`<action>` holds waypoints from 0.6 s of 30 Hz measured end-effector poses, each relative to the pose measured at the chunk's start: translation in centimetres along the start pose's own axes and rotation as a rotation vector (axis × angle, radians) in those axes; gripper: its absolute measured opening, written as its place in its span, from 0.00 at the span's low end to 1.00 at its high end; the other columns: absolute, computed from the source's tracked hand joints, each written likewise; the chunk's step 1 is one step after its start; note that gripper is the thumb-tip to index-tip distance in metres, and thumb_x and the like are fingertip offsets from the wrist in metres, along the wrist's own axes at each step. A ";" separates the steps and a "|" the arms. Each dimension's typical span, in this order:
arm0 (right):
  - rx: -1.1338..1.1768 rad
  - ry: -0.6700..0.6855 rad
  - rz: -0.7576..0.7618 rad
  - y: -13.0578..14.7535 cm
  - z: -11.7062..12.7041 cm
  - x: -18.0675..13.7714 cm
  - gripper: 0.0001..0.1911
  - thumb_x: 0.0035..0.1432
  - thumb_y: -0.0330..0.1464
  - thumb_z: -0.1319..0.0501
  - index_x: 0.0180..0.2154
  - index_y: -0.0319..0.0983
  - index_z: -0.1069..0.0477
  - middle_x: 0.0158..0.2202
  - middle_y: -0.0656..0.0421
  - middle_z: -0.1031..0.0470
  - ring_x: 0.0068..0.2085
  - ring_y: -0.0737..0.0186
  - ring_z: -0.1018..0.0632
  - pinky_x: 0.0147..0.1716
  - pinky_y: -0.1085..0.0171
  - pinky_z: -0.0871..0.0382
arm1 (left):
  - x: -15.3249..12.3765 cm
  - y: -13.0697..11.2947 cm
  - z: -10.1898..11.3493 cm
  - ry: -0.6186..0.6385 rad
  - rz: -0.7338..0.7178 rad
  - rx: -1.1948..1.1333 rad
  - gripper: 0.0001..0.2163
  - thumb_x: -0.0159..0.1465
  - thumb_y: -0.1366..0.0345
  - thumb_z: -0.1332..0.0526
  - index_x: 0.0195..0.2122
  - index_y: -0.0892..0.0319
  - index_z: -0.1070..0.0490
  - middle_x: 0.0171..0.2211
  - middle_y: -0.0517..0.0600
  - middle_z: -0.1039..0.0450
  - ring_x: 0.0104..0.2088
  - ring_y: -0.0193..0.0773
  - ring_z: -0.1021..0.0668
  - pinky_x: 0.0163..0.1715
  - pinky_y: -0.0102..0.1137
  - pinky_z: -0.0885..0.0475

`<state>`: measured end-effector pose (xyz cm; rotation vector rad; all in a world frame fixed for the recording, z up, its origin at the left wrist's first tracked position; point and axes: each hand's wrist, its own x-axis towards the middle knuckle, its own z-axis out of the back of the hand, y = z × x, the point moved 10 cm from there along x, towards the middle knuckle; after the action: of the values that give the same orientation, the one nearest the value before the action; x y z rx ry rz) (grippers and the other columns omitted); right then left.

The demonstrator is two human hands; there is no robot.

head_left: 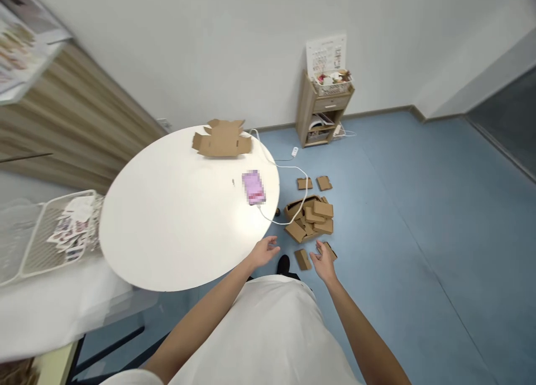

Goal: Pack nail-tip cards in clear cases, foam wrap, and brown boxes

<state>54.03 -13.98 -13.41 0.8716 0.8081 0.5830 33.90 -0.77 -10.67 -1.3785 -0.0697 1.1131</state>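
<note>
My left hand (264,251) is held out near the right edge of the white oval table (167,223), fingers apart and nothing in it. Over the floor to its right, my right hand (324,263) is also open and bare. Between and beyond the hands stands a cardboard carton (295,232) heaped with small brown boxes (315,214). Several more small boxes lie loose on the floor, one (302,259) between my hands and another (330,251) partly behind my right fingers. An unfolded cardboard box (223,139) lies flat on the table's far side.
A blurred-out pinkish device (253,187) lies on the table, with a white cable (307,189) looping over the edge. A wooden cabinet (304,108) stands against the wall. At left is a white basket (42,242) holding printed cards. A power strip (295,151) lies on the floor.
</note>
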 end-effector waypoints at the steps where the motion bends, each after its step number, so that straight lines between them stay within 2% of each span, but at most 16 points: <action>1: 0.009 0.020 0.020 1.0 -0.8 0.1 0.31 0.47 0.39 0.45 0.53 0.38 0.43 0.51 0.49 0.36 0.33 0.62 0.25 0.39 0.58 0.32 | -0.6 0.2 1.0 -0.027 -0.007 -0.015 0.23 0.53 0.61 0.40 0.50 0.61 0.38 0.47 0.57 0.33 0.41 0.40 0.27 0.39 0.32 0.31; 4: 0.025 0.097 0.094 4.5 -4.0 0.2 0.26 0.48 0.40 0.45 0.49 0.36 0.39 0.44 0.50 0.30 0.34 0.60 0.25 0.37 0.58 0.32 | -2.9 1.1 4.5 -0.110 -0.035 -0.068 0.23 0.54 0.61 0.42 0.50 0.62 0.38 0.46 0.57 0.33 0.40 0.40 0.27 0.38 0.32 0.31; 7: 0.024 0.205 0.189 9.0 -8.9 -0.5 0.23 0.48 0.42 0.45 0.44 0.36 0.34 0.39 0.50 0.27 0.36 0.58 0.26 0.37 0.59 0.32 | -5.8 2.7 8.6 -0.208 -0.042 -0.124 0.23 0.55 0.59 0.43 0.51 0.63 0.39 0.47 0.58 0.33 0.40 0.39 0.27 0.36 0.32 0.30; 10: -0.010 0.364 0.280 13.9 -15.6 -2.6 0.21 0.50 0.43 0.45 0.42 0.36 0.33 0.37 0.51 0.27 0.35 0.58 0.26 0.36 0.60 0.32 | -9.4 5.1 13.4 -0.341 -0.045 -0.164 0.23 0.55 0.58 0.44 0.51 0.61 0.39 0.48 0.57 0.34 0.41 0.39 0.27 0.36 0.31 0.30; 13: -0.067 0.540 0.366 18.3 -22.8 -6.2 0.20 0.50 0.43 0.46 0.41 0.37 0.32 0.37 0.52 0.27 0.34 0.59 0.26 0.35 0.60 0.32 | -13.7 8.3 18.1 -0.479 -0.044 -0.193 0.22 0.56 0.58 0.44 0.51 0.60 0.39 0.48 0.56 0.34 0.42 0.38 0.27 0.38 0.31 0.31; 15: -0.103 0.654 0.405 20.2 -27.3 -8.9 0.20 0.51 0.43 0.46 0.41 0.38 0.32 0.37 0.52 0.27 0.34 0.60 0.26 0.35 0.60 0.32 | -16.7 11.0 20.8 -0.561 -0.020 -0.224 0.22 0.56 0.58 0.45 0.51 0.60 0.39 0.48 0.56 0.34 0.41 0.38 0.27 0.39 0.31 0.31; 18: -0.171 0.787 0.432 21.7 -33.2 -12.3 0.19 0.51 0.43 0.46 0.41 0.39 0.32 0.37 0.53 0.27 0.35 0.60 0.26 0.35 0.61 0.32 | -21.3 15.5 24.2 -0.679 0.038 -0.280 0.22 0.56 0.58 0.45 0.51 0.61 0.39 0.48 0.57 0.34 0.40 0.38 0.26 0.39 0.31 0.31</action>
<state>17.40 2.88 -3.53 0.6491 1.2580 1.4060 -1.36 -0.02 -4.67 -1.1856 -0.7132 1.6076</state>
